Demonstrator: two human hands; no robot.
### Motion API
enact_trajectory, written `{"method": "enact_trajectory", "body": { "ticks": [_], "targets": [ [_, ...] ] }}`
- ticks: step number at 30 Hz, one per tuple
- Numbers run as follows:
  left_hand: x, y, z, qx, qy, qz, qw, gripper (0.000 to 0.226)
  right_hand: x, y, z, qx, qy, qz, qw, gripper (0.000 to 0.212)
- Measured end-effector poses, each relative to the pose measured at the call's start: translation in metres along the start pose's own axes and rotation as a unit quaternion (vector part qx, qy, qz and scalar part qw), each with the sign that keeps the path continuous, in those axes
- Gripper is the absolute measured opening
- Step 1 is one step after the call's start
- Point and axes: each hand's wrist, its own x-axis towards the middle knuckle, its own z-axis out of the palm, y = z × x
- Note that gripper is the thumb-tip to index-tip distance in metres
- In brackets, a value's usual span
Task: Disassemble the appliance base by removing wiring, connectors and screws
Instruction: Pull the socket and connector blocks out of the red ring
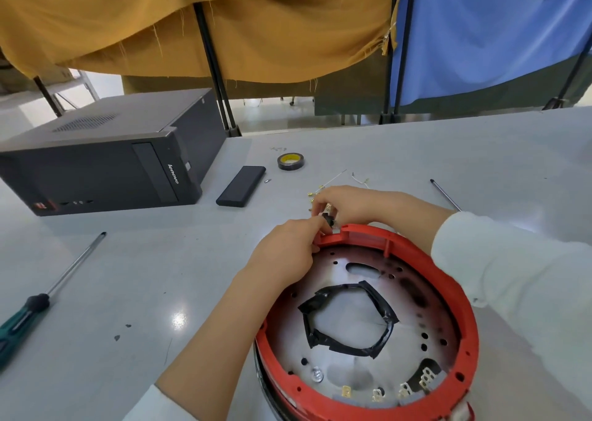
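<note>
The round red appliance base (pixel 461 295) lies on the grey table at lower right, its metal plate showing a taped black opening (pixel 349 318) and several terminal connectors (pixel 403 388) near the front rim. At the far rim, my left hand (pixel 288 251) pinches a small black connector part (pixel 328 219) at a notch in the red ring. My right hand (pixel 349 206) reaches over from the right and pinches the same part from above, where brass terminals show between the fingers. Loose white wires with brass ends (pixel 333 182) lie on the table just beyond my hands.
A green-handled screwdriver (pixel 48 295) lies at left. A thin metal rod (pixel 445 195) lies right of my hands. A black computer tower (pixel 105 154), a black flat case (pixel 241 186), a tape roll (pixel 290 160) and a small screw (pixel 268 180) sit farther back.
</note>
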Motion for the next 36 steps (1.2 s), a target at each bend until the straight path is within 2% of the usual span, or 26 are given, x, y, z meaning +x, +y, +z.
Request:
{"method": "enact_trajectory", "body": {
  "ticks": [3, 6, 7, 11, 14, 16, 18, 20, 22, 24, 26, 28, 29, 31, 33, 36],
  "targets": [
    [0.002, 0.002, -0.003, -0.035, -0.024, -0.019, 0.999, 0.041, -0.018, 0.001, -0.008, 0.007, 0.031, 0.014, 0.999, 0.047],
    [0.000, 0.001, -0.008, -0.057, -0.044, -0.056, 0.996, 0.047, -0.045, -0.004, -0.022, 0.047, 0.081, 0.053, 0.994, 0.025],
    [-0.002, -0.001, -0.010, -0.052, -0.040, -0.078, 0.995, 0.051, -0.055, -0.006, -0.028, 0.059, 0.066, 0.075, 0.993, 0.025],
    [-0.016, -0.009, -0.016, -0.002, 0.001, -0.186, 0.983, 0.059, -0.094, -0.017, -0.042, 0.053, -0.081, 0.177, 0.979, 0.049],
    [-0.029, -0.008, -0.020, 0.019, -0.018, -0.236, 0.971, 0.063, -0.107, -0.024, -0.036, 0.017, -0.119, 0.204, 0.972, 0.036],
    [-0.036, -0.005, -0.025, 0.038, -0.054, -0.248, 0.966, 0.074, -0.106, -0.030, -0.031, -0.050, -0.102, 0.188, 0.976, 0.026],
    [-0.040, 0.000, -0.033, 0.055, -0.068, -0.219, 0.972, 0.086, -0.103, -0.033, -0.028, -0.070, -0.074, 0.153, 0.983, 0.034],
    [-0.039, 0.004, -0.039, 0.070, -0.039, -0.148, 0.986, 0.093, -0.099, -0.038, -0.027, -0.064, -0.062, 0.106, 0.990, 0.045],
    [-0.033, 0.008, -0.040, 0.072, -0.020, -0.072, 0.995, 0.092, -0.094, -0.044, -0.024, -0.064, -0.040, 0.044, 0.996, 0.046],
    [-0.027, 0.014, -0.037, 0.024, -0.043, -0.035, 0.998, 0.088, -0.089, -0.051, -0.016, -0.025, -0.003, -0.001, 1.000, 0.042],
    [-0.024, 0.016, -0.030, -0.018, -0.059, -0.022, 0.998, 0.078, -0.087, -0.054, -0.010, 0.081, 0.036, -0.005, 0.996, 0.043],
    [-0.026, 0.013, -0.022, 0.014, -0.038, -0.015, 0.999, 0.061, -0.089, -0.051, -0.008, 0.132, 0.068, 0.012, 0.989, 0.043],
    [-0.029, 0.011, -0.019, 0.050, -0.022, -0.020, 0.998, 0.057, -0.092, -0.046, -0.009, 0.121, 0.077, 0.024, 0.989, 0.042],
    [-0.035, 0.007, -0.014, 0.124, 0.002, -0.053, 0.991, 0.064, -0.103, -0.037, -0.011, 0.086, 0.067, 0.052, 0.993, 0.042],
    [-0.038, 0.007, -0.014, 0.171, -0.013, -0.095, 0.980, 0.068, -0.114, -0.036, -0.010, 0.074, 0.029, 0.071, 0.994, 0.045],
    [-0.033, 0.015, -0.021, 0.149, -0.059, -0.092, 0.983, 0.069, -0.120, -0.049, 0.001, 0.023, 0.007, 0.065, 0.998, 0.039]
  ]
}}
